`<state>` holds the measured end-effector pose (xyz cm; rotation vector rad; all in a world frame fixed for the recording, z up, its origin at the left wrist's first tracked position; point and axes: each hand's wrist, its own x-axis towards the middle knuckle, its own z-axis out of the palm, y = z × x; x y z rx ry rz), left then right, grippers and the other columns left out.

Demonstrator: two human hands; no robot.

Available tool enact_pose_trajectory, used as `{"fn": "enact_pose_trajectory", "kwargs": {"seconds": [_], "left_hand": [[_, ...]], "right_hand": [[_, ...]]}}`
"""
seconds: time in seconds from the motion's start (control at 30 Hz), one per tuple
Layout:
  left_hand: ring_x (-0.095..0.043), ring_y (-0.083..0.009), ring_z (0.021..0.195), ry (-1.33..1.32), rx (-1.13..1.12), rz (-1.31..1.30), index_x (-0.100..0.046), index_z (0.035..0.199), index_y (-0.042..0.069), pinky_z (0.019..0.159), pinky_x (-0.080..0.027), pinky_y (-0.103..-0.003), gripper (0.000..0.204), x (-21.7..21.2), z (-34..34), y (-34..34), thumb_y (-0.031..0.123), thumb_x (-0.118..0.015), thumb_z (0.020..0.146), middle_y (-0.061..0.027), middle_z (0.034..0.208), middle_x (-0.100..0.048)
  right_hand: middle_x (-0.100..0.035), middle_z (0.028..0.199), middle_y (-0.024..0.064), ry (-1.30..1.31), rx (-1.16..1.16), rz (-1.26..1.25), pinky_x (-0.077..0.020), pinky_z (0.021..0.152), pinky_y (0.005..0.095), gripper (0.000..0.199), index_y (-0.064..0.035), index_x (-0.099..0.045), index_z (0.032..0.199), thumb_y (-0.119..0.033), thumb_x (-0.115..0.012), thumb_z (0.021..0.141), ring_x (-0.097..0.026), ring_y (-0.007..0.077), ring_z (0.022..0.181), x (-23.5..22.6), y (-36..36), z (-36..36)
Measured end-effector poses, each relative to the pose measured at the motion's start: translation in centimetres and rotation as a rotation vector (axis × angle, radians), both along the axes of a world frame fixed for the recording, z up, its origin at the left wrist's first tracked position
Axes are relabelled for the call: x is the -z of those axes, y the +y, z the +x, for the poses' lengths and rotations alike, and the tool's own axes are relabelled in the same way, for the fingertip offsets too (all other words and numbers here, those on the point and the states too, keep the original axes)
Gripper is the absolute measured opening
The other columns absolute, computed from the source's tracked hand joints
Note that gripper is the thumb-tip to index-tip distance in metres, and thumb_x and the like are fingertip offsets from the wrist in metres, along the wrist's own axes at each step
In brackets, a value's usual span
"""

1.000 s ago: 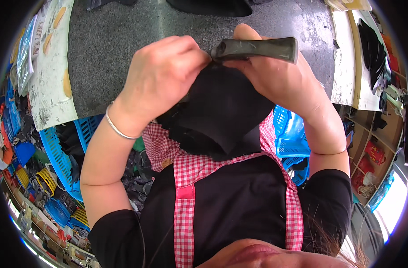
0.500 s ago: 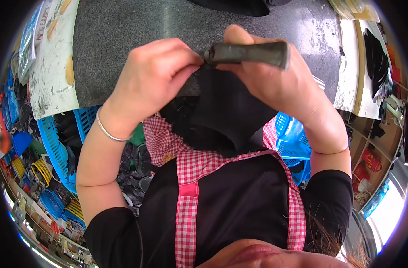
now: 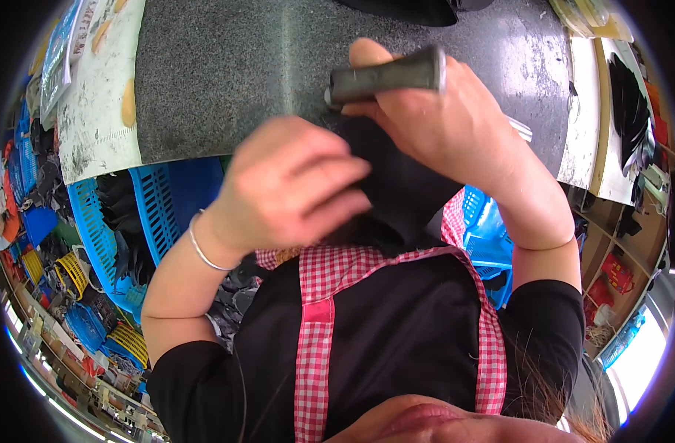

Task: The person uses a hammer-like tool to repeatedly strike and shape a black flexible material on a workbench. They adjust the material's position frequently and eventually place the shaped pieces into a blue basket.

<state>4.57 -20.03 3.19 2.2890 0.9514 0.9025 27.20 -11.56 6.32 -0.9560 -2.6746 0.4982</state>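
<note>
My right hand (image 3: 441, 107) is closed around a dark metal hammer (image 3: 389, 78), its head lying across the top of the fist above the table. The grip is hidden in the palm. A black sheet-like piece (image 3: 396, 166), perhaps leather, hangs from below that hand over the table's near edge toward my lap. Blurred by motion, my left hand (image 3: 286, 184) is over the left side of the black piece, fingers partly stretched and apart. I see nothing between them. Whether they touch the black piece is unclear.
The speckled dark grey tabletop (image 3: 204, 81) spans the front, with black pieces (image 3: 404, 9) at its far edge. A white worn board (image 3: 97, 111) lies left. Blue baskets (image 3: 156, 214) holding black pieces stand below the table at left. Wooden shelving (image 3: 622, 244) stands right.
My left hand has left the hammer's tip and moved down and toward me, its fingers opening. My right hand and the hammer have shifted slightly left and tilted.
</note>
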Motion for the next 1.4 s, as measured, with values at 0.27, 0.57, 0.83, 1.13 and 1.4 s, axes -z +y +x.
{"fn": "enact_pose_trajectory", "kwargs": {"seconds": [0.27, 0.57, 0.83, 1.13, 1.4], "left_hand": [[-0.060, -0.0286, 0.140, -0.010, 0.366, -0.278, -0.072, 0.130, 0.004, 0.123, -0.041, -0.049, 0.056, 1.6, 3.9, -1.4, -0.005, -0.066, 0.074, -0.0113, 0.136, -0.072], [-0.073, -0.0152, 0.105, -0.285, 0.227, -0.517, -0.070, 0.127, 0.000, 0.091, -0.056, -0.028, 0.034, -3.0, 1.5, 8.8, 0.010, -0.076, 0.094, -0.0096, 0.118, -0.077], [-0.068, -0.0183, 0.115, -0.859, -0.086, -0.640, -0.064, 0.141, 0.005, 0.102, -0.051, -0.031, 0.036, -0.8, 0.6, 26.1, 0.026, -0.054, 0.113, -0.0077, 0.132, -0.072], [-0.057, -0.0317, 0.143, -0.015, 0.479, -0.471, -0.075, 0.111, 0.003, 0.121, -0.038, -0.051, 0.016, -1.9, 2.9, 9.7, 0.012, -0.066, 0.101, -0.0094, 0.128, -0.076], [-0.062, -0.0349, 0.133, 0.018, 0.423, -0.492, -0.073, 0.109, 0.004, 0.114, -0.042, -0.046, 0.037, -2.4, 2.6, 6.2, 0.020, -0.088, 0.079, -0.0114, 0.123, -0.076]], "right_hand": [[-0.066, 0.072, 0.0118, -0.048, 0.065, -0.098, -0.0524, 0.059, 0.0463, 0.020, -0.0102, -0.061, 0.101, -0.022, -0.076, 0.095, -0.069, 0.0385, 0.070, -1.5, -1.0, 2.9], [-0.066, 0.088, 0.0099, 0.181, -0.057, -0.437, -0.0508, 0.066, 0.0398, 0.022, -0.0062, -0.070, 0.105, -0.011, -0.083, 0.088, -0.067, 0.0280, 0.075, -1.5, -2.3, 9.1], [-0.057, 0.086, -0.0006, 0.467, 0.379, -0.396, -0.0373, 0.065, 0.0266, 0.025, -0.0002, -0.067, 0.097, -0.007, -0.085, 0.081, -0.050, 0.0086, 0.075, -6.6, -0.6, 9.3], [-0.055, 0.080, 0.0041, 0.738, 0.493, -0.169, -0.0349, 0.063, 0.0249, 0.046, 0.0052, -0.066, 0.091, -0.030, -0.090, 0.074, -0.052, 0.0100, 0.073, -6.9, -2.8, 12.8], [-0.068, 0.084, 0.0127, 0.195, 0.225, -0.196, -0.0527, 0.063, 0.0412, 0.019, -0.0054, -0.066, 0.104, -0.015, -0.079, 0.093, -0.069, 0.0342, 0.072, -0.9, -0.3, 9.1]]}}
